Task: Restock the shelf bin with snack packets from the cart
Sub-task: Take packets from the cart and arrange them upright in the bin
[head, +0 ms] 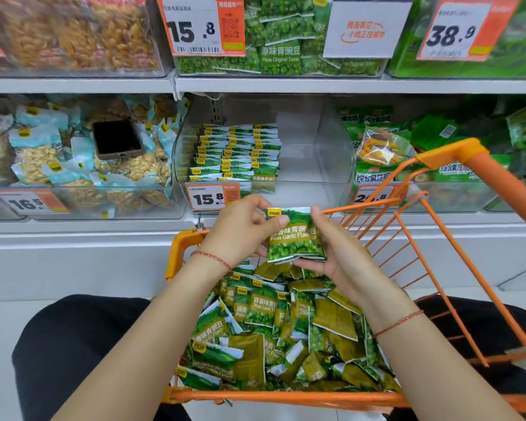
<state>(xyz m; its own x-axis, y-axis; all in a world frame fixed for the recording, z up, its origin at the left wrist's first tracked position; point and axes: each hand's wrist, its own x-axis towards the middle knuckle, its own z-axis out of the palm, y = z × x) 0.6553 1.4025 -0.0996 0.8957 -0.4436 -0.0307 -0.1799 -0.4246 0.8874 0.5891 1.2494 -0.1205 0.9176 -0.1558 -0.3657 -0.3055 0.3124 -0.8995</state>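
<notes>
While both hands, left hand (243, 229) and right hand (337, 253), pinch a small stack of pea packets (295, 238) above the orange cart (286, 398), more packets sit in rows in the clear shelf bin (331, 153), grey store shelving all around

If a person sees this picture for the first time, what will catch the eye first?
Probably the small stack of green pea packets held between the left hand and right hand at centre. Below lies the orange cart full of loose packets; behind stands the clear shelf bin, filled only on its left.
</notes>
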